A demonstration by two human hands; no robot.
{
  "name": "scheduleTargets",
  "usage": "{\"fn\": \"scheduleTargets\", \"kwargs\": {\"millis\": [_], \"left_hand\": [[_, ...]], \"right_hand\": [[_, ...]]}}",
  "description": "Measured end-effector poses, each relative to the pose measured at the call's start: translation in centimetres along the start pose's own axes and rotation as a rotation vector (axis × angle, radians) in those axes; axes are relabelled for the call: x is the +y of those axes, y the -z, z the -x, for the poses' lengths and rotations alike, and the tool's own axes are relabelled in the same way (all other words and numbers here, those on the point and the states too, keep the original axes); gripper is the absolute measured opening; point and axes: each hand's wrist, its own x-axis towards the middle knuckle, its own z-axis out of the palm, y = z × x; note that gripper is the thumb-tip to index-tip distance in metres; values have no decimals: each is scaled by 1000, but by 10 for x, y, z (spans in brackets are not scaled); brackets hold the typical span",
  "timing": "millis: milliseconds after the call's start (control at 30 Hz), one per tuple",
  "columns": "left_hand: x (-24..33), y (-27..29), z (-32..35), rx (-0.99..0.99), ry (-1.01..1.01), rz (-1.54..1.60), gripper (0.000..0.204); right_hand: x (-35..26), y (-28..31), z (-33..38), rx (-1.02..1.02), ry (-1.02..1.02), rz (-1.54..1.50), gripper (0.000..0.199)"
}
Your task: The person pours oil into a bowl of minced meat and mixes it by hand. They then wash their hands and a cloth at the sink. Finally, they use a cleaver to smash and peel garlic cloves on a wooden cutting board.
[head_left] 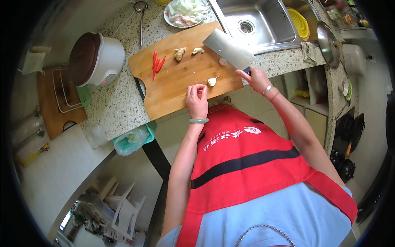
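My right hand (256,78) grips the handle of a broad steel cleaver (227,48), whose blade lies flat above the right end of a wooden cutting board (177,82). My left hand (196,99) hovers at the board's near edge with fingertips pinched together, possibly on a small piece; I cannot tell. A garlic clove (212,81) lies just right of those fingers. Further back on the board are two ginger pieces (180,53) and several red chillies (156,64).
A plate of sliced white vegetable (186,12) sits behind the board, beside a steel sink (255,22) holding a yellow strainer (299,22). A white rice cooker (96,59) stands left on the speckled counter (111,103). A bag-lined bin (131,140) hangs below the edge.
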Motion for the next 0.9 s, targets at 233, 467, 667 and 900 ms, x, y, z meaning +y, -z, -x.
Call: {"fn": "scheduleTargets", "kwargs": {"millis": [233, 467, 667, 900], "left_hand": [[8, -12, -22, -123, -194, -208, 20], [0, -13, -35, -306, -185, -285, 22], [0, -9, -39, -308, 257, 167, 19], [11, 9, -49, -244, 602, 721, 21]], "right_hand": [[-1, 8, -50, -94, 117, 61, 72], [-18, -3, -67, -48, 152, 151, 76], [-31, -3, -62, -54, 101, 192, 67], [-18, -14, -49, 325, 306, 126, 39]]}}
